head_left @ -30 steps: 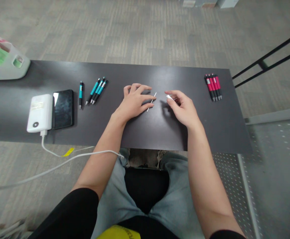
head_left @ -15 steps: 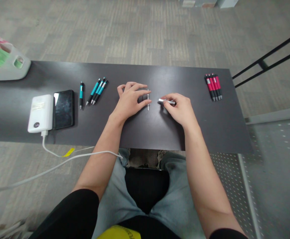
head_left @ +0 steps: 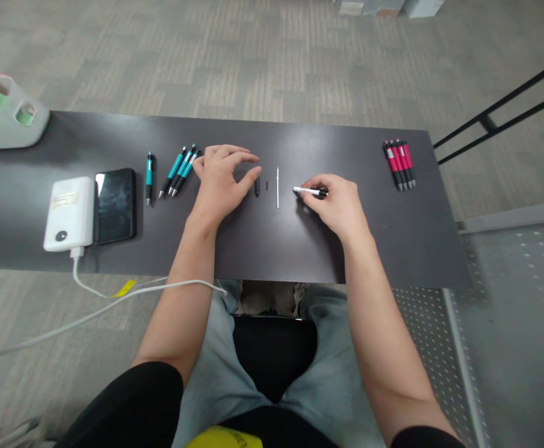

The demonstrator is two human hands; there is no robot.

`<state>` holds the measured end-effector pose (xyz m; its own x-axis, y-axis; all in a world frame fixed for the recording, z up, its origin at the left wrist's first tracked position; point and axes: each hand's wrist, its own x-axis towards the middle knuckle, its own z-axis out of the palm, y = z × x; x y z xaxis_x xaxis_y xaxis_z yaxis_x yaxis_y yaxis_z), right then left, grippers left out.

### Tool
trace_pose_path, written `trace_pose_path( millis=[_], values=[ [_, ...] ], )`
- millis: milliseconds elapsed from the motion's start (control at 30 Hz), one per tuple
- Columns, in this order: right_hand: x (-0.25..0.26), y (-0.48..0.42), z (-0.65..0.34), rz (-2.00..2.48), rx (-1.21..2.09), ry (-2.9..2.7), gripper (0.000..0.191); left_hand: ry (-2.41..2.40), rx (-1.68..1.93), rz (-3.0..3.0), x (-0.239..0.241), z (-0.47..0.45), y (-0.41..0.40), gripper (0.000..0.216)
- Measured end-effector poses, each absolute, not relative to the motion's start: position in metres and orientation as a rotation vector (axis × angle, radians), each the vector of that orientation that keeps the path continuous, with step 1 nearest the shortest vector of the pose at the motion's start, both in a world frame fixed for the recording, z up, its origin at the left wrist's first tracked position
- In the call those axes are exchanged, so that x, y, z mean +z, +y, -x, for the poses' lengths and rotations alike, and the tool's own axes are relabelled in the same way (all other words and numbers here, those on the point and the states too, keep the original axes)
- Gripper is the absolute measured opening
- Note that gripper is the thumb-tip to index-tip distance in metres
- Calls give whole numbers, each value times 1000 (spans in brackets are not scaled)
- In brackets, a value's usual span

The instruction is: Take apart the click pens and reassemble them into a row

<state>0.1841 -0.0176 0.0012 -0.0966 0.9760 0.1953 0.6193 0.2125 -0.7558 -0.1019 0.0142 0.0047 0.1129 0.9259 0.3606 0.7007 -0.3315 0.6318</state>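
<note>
My right hand (head_left: 335, 202) is closed on a small white and black pen part (head_left: 308, 191) held low over the dark table (head_left: 272, 242). My left hand (head_left: 218, 177) hovers with fingers spread and curved, holding nothing, just right of three teal pens (head_left: 180, 170). Between the hands lie a thin white refill (head_left: 277, 186), a small black tip piece (head_left: 257, 186) and a tiny dark bit (head_left: 267, 185). A single teal pen (head_left: 149, 177) lies further left.
Several pink pens (head_left: 399, 163) lie at the table's right end. A black phone (head_left: 114, 205) and a white power bank (head_left: 65, 213) with a white cable (head_left: 127, 297) sit at the left. A grey container (head_left: 5, 118) is at the far left corner. Black rails (head_left: 500, 112) stand to the right.
My left hand has slid left off the refill, uncovering two small black pieces on the table. My right hand lowered its white part and moved slightly left. The refill now lies straight.
</note>
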Motion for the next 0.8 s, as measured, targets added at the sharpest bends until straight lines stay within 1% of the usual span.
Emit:
trace_pose_path(
  millis=[367, 533, 667, 800],
  values=[
    [10, -19, -183, 1486, 668, -1785, 2, 1613, 1072, -2062, 5, 105, 13, 15],
    [11, -21, -185, 1526, 601, -1737, 11, 1629, 1053, -2084, 2, 109, 14, 16],
    [6, -20, -186, 1632, 524, -1704, 16, 1588, 1078, -2075, -3, 108, 16, 17],
    [-2, -17, -182, 1621, 503, -1771, 18, 1587, 1100, -2047, -2, 106, 15, 17]
  ],
)
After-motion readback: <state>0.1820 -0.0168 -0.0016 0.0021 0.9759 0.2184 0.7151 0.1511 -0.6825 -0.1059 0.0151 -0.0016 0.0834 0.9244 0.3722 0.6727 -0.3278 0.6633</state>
